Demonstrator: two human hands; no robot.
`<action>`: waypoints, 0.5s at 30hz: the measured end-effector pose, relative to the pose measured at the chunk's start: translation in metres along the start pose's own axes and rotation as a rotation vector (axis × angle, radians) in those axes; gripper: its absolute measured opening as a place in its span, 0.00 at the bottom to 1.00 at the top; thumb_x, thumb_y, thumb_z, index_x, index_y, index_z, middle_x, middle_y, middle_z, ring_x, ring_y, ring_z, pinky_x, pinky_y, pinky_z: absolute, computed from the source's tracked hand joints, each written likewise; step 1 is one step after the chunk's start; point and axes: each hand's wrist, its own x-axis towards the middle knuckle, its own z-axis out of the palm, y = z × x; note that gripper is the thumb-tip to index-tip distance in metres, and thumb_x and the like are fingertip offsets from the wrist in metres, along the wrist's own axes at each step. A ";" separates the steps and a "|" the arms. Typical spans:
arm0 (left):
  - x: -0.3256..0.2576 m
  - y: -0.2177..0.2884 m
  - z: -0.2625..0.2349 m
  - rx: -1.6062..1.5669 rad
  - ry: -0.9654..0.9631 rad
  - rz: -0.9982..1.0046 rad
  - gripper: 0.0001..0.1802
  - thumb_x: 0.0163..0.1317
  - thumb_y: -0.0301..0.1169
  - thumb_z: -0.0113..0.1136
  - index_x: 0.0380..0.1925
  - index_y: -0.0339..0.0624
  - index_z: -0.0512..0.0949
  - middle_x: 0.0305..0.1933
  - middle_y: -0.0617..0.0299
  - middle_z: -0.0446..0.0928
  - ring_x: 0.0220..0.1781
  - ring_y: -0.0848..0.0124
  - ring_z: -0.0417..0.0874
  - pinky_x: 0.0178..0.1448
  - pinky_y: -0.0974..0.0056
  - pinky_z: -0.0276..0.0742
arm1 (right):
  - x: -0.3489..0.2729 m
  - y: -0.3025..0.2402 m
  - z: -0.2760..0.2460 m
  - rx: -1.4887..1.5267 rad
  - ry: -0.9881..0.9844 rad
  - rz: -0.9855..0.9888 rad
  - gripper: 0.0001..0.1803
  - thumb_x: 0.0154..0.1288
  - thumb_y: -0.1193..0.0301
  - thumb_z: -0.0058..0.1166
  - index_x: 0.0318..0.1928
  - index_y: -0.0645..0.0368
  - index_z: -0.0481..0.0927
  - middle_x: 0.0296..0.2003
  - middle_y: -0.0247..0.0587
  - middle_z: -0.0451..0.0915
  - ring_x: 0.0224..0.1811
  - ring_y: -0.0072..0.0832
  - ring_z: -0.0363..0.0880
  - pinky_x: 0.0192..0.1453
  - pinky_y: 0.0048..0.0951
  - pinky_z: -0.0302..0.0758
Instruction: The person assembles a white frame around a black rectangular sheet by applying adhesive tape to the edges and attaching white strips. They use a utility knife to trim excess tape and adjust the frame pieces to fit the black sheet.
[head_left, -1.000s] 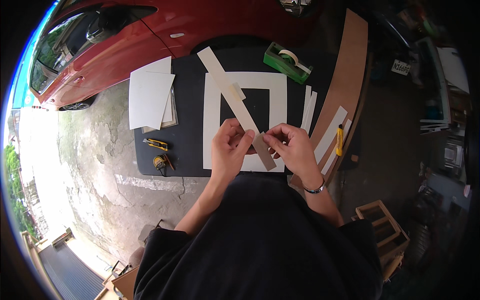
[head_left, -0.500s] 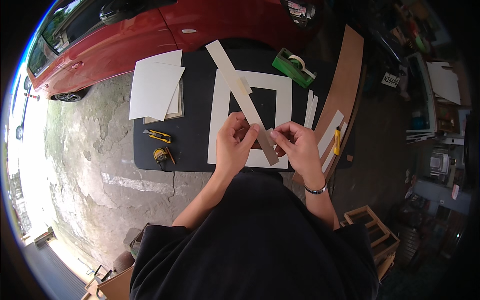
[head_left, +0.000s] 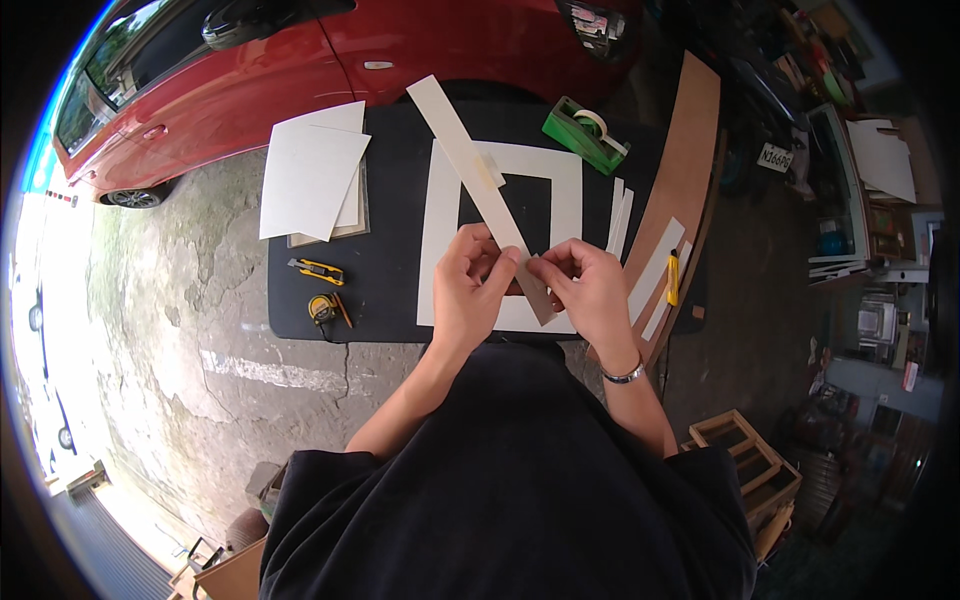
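Observation:
My left hand grips a long cream cardboard strip between thumb and fingers, holding it slantwise above the table. A short piece of tape sticks out from the strip's right edge, beyond my hand. At the strip's near end my right hand pinches its edge, thumb and forefinger pressed together; the small tape piece there is mostly covered by the fingers. Beneath the strip lies a white cardboard frame with a rectangular opening, flat on the black table.
A green tape dispenser stands at the far right. White sheets, a yellow utility knife and a tape measure lie left. On the right are narrow white strips, a brown board and another yellow cutter.
My right hand has shifted slightly left, its thumb and forefinger now on the strip's edge over the small tape piece. The left hand keeps its hold.

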 end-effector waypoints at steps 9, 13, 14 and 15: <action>-0.004 -0.016 -0.001 0.096 0.023 -0.040 0.08 0.72 0.21 0.59 0.48 0.30 0.74 0.36 0.60 0.80 0.40 0.75 0.86 0.40 0.66 0.91 | -0.011 0.011 0.000 -0.349 0.081 -0.072 0.22 0.63 0.55 0.72 0.38 0.61 0.79 0.21 0.40 0.80 0.22 0.31 0.80 0.28 0.32 0.74; -0.008 -0.025 0.002 0.072 0.028 -0.067 0.07 0.72 0.22 0.60 0.46 0.31 0.75 0.37 0.60 0.81 0.40 0.76 0.86 0.41 0.67 0.90 | -0.006 0.034 0.000 -0.233 0.021 -0.158 0.19 0.62 0.60 0.72 0.41 0.60 0.80 0.31 0.40 0.79 0.27 0.29 0.79 0.32 0.29 0.74; -0.007 -0.028 -0.001 0.070 0.032 -0.068 0.07 0.72 0.22 0.60 0.46 0.32 0.76 0.38 0.60 0.82 0.39 0.76 0.86 0.41 0.68 0.90 | -0.008 0.039 -0.005 -0.192 -0.041 -0.159 0.18 0.62 0.62 0.72 0.42 0.60 0.81 0.34 0.40 0.79 0.28 0.28 0.79 0.33 0.29 0.74; -0.006 -0.032 -0.006 0.067 0.036 -0.067 0.06 0.72 0.22 0.60 0.45 0.32 0.76 0.38 0.59 0.82 0.39 0.76 0.86 0.42 0.68 0.89 | -0.009 0.044 -0.009 -0.152 -0.104 -0.162 0.17 0.62 0.63 0.72 0.43 0.60 0.81 0.37 0.41 0.78 0.30 0.28 0.79 0.35 0.28 0.74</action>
